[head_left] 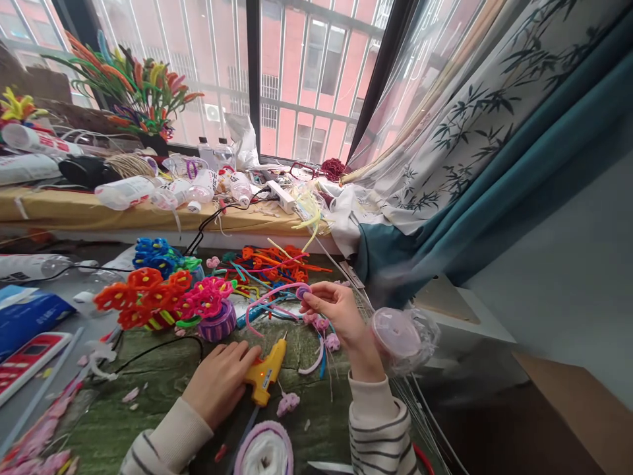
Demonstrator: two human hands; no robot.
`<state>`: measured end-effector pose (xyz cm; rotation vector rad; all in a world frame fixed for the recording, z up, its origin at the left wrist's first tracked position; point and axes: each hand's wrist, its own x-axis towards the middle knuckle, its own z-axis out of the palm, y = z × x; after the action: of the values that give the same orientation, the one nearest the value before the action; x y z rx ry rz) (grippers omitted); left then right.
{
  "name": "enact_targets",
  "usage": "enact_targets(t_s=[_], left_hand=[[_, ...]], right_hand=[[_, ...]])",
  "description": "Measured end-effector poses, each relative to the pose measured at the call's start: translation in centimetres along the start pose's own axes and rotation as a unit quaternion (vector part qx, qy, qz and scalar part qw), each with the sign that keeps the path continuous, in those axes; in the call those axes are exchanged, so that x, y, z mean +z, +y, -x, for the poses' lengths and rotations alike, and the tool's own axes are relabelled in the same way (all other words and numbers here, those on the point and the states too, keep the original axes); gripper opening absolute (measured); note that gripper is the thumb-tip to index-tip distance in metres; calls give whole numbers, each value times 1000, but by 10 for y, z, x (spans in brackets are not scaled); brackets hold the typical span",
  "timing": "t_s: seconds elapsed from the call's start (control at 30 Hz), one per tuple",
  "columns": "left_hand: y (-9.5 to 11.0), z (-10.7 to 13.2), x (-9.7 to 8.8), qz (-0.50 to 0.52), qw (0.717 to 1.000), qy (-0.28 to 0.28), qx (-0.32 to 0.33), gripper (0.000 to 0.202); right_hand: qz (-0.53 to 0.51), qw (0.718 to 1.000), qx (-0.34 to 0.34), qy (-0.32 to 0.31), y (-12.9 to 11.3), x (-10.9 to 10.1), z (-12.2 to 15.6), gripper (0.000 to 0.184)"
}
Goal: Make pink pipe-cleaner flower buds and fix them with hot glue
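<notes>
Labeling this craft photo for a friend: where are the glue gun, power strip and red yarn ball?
Glue gun (266,371): head view, on its yellow body.
Power strip (279,196): head view, on its white casing.
Red yarn ball (333,169): head view, on its middle.

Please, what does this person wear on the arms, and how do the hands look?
The left hand and right hand are bare, without gloves. Both arms wear long cream sleeves with dark horizontal stripes. The left sleeve and right sleeve each end in a plain cream cuff at the wrist.
</notes>
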<state>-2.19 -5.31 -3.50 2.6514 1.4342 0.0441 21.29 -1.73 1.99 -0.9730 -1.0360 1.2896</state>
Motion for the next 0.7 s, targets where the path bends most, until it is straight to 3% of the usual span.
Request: enact_targets(t_s=[0.1,0.2,0.43,0.7], left_hand=[[-4,3,3,110,987,114,19,45],[-8,2,0,241,951,194,18,30],[-9,-15,-14,471,864,176,-36,30],[-4,-8,-10,567,795,199,-83,37]], right_hand=[[11,1000,-6,28,3,0,-3,32],[22,999,-5,49,6,0,-5,34],[11,999,8,45,8,3,-6,36],[33,999,19,15,3,7,-3,37]])
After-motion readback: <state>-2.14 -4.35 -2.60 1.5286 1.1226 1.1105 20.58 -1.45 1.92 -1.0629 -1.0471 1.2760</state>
